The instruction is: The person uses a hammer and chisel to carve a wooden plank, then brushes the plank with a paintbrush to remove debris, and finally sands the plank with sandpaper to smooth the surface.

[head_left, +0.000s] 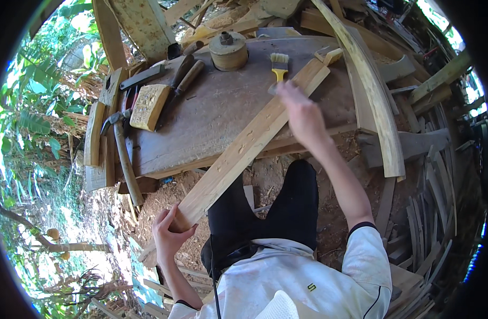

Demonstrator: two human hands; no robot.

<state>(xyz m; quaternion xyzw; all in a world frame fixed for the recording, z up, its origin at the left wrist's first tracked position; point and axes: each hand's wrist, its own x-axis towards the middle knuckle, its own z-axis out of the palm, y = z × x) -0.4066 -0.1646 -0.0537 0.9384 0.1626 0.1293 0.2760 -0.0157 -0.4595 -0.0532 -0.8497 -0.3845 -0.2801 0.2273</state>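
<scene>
A long, light-brown wooden board [249, 139] lies slantwise, its far part across the workbench and its near end over my left side. Shallow notches mark its upper face. Fingers and thumb of my left hand [172, 231] close round the near end. My right hand [306, 114] is above the bench at the board's right edge, its fingers blurred. Just beyond those fingertips is a paintbrush [279, 65] with pale bristles and a yellow handle, bristles pointing away from me. Whether the fingers touch its handle or hold anything is unclear.
The brown workbench [201, 117] bears a hammer [124, 151], a wooden block [149, 107], wood-handled tools [188, 77] and a round wooden pot [228, 52]. A long curved strip of wood [374, 95] borders the right side. Scrap wood and shavings cover the ground.
</scene>
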